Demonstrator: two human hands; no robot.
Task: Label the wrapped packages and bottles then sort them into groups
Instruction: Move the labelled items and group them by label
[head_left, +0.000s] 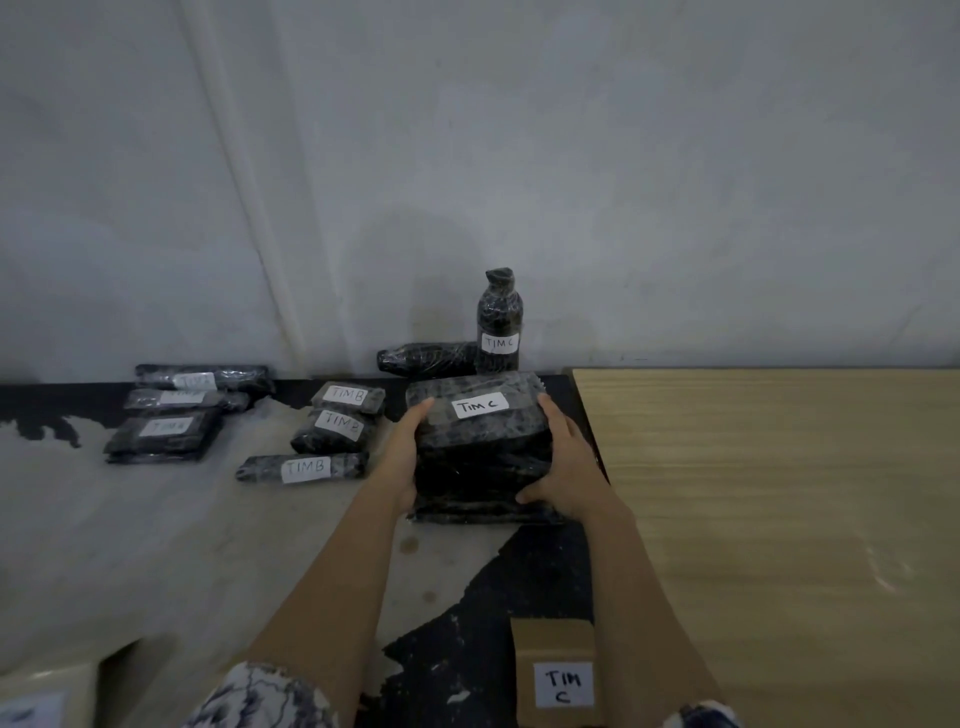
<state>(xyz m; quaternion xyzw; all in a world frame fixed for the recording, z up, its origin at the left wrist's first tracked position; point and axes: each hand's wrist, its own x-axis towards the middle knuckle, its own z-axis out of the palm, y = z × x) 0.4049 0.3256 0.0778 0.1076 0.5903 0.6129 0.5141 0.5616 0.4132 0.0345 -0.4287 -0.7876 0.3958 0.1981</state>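
Between two hands, one package (labelled)

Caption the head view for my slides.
Left hand and right hand hold the TIM C package stack beside TIM B packages.

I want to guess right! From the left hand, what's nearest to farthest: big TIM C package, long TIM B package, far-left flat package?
1. Big TIM C package: held by the left hand.
2. Long TIM B package: just to its left.
3. Far-left flat package: in the leftmost group.
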